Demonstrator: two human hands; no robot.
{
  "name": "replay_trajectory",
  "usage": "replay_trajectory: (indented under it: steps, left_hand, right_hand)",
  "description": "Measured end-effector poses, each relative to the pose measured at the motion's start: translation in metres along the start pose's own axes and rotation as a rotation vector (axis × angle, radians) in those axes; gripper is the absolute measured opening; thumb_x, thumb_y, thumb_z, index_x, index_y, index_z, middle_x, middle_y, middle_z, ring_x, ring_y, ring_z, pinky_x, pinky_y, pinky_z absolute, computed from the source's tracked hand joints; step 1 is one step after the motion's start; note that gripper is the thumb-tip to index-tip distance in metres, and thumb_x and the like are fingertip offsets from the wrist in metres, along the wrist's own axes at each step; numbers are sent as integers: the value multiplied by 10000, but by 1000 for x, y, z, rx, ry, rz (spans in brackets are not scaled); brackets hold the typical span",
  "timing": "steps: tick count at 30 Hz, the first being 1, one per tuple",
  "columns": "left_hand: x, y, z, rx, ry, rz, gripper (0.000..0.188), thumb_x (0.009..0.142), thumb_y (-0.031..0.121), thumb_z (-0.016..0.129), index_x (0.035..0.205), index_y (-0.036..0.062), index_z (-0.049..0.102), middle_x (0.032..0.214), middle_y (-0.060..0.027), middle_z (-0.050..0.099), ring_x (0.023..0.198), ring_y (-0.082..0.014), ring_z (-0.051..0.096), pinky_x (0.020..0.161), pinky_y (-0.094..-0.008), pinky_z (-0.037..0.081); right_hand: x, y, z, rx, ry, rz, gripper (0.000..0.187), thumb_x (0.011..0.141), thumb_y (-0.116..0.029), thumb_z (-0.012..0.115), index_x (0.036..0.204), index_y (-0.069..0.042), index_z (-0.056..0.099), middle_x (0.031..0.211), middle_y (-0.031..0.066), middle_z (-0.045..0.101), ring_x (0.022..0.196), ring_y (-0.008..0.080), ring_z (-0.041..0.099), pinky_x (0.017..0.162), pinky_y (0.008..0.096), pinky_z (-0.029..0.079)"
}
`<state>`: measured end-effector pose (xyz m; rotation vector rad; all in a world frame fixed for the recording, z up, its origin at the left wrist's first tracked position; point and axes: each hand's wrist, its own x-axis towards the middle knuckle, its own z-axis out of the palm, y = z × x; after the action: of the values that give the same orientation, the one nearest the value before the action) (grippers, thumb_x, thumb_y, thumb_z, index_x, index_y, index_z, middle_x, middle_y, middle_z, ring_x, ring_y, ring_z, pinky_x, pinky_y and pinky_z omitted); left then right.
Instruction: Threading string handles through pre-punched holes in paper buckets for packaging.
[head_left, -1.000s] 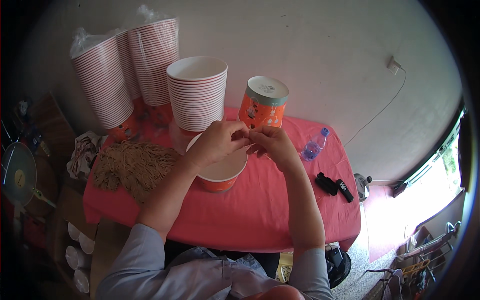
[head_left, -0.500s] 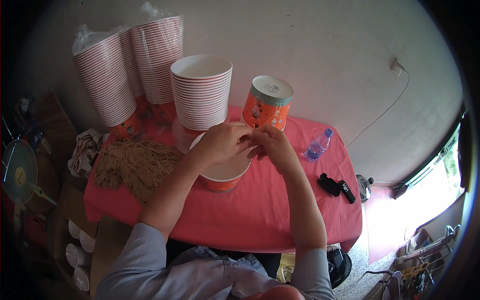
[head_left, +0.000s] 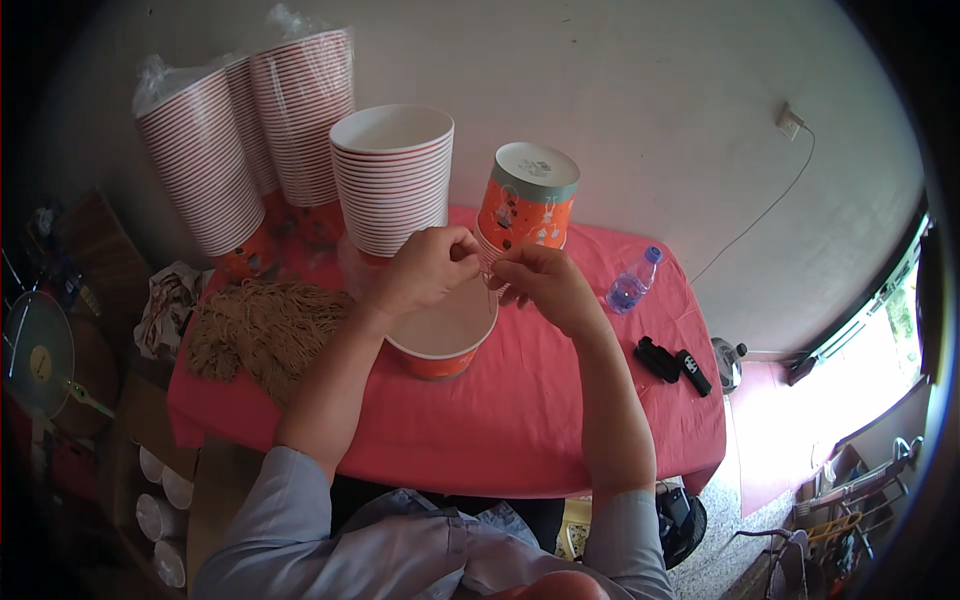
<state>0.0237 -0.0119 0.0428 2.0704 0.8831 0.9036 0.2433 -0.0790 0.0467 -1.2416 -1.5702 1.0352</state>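
Now both hands are working above an orange paper bowl (head_left: 442, 345) sitting on the red worktop (head_left: 520, 410). Left hand (head_left: 425, 268) and right hand (head_left: 540, 285) are each pinching a thin string (head_left: 487, 272) stretched between them over the bowl's rim. Just behind, a stack of bowls (head_left: 392, 180) is standing upright.

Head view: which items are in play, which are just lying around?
In play: left hand, right hand, thin string pinched between them, open paper bucket, twine pile.
Idle: upright bucket stack, inverted bucket stack, water bottle, black gadgets.
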Motion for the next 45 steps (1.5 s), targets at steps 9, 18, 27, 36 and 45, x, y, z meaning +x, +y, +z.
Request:
replay_trajectory:
  steps: [9,18,27,36,45]
  left_hand:
    - [0,4,0,-79,-69,-1,151,969,89,702,1033,-47,701,862,-63,737,791,-101,664,720,-291,544]
    - [-4,16,1,-147,-160,-28,93,1004,82,683,1029,-8,691,830,34,633,770,-41,576,680,-237,490]
    - [-4,18,2,-135,-174,-14,97,1026,92,678,1042,-2,697,882,25,659,793,-44,579,707,-234,497]
    - [-3,16,5,-313,-155,11,176,1054,31,626,1216,-28,662,984,-43,726,884,-82,665,742,-249,523]
    - [-3,16,4,-142,-155,-21,159,1033,50,657,1152,-40,714,962,-58,761,895,-100,705,792,-267,560]
  right_hand:
    - [2,5,9,-247,45,-20,179,987,-159,719,994,17,752,864,58,758,774,131,710,732,303,578]
    - [1,13,12,-376,184,-99,222,903,-268,763,940,-51,796,764,147,746,717,275,746,691,417,576]
    - [-2,2,16,-473,231,-111,203,909,-258,751,947,-62,791,786,142,756,739,307,750,696,435,580]
    - [-2,6,15,-390,247,-153,190,931,-230,743,999,-58,783,873,130,782,801,299,764,741,419,585]
    - [-2,3,12,-420,191,-104,198,957,-179,746,1067,-15,759,898,112,786,839,183,764,761,345,588]
